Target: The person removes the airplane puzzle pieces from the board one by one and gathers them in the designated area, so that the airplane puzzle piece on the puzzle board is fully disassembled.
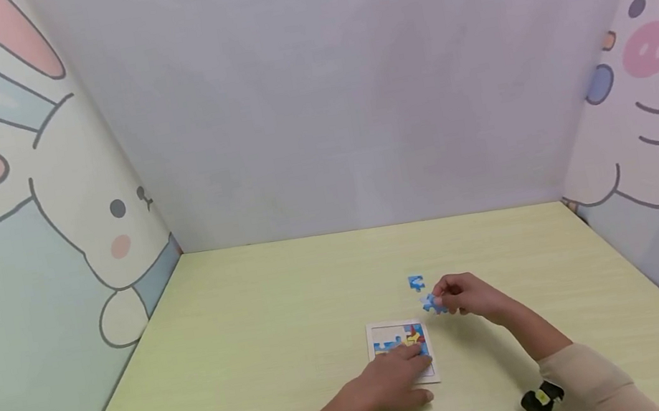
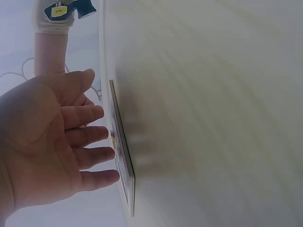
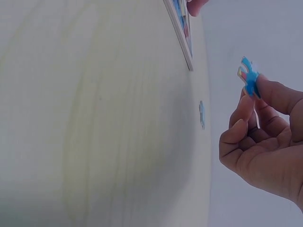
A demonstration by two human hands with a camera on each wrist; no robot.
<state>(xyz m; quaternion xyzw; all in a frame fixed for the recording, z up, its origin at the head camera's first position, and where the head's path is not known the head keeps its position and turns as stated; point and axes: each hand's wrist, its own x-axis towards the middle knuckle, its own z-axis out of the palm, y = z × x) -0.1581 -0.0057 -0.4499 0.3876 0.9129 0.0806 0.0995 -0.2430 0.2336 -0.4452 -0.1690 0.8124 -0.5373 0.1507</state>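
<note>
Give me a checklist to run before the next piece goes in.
1. Grip: right hand pinches the held piece between thumb and fingers. Ok.
2. Clearance: held piece is lifted off the table. Ok.
3. Room: board shows a bare patch at its far left. Ok.
4. View of board: left hand covers much of its near part. Not ok.
5. Fit: whether the held piece matches the bare patch. Cannot tell.
6. Spare: loose piece lies on the table beyond the board. Ok.
</note>
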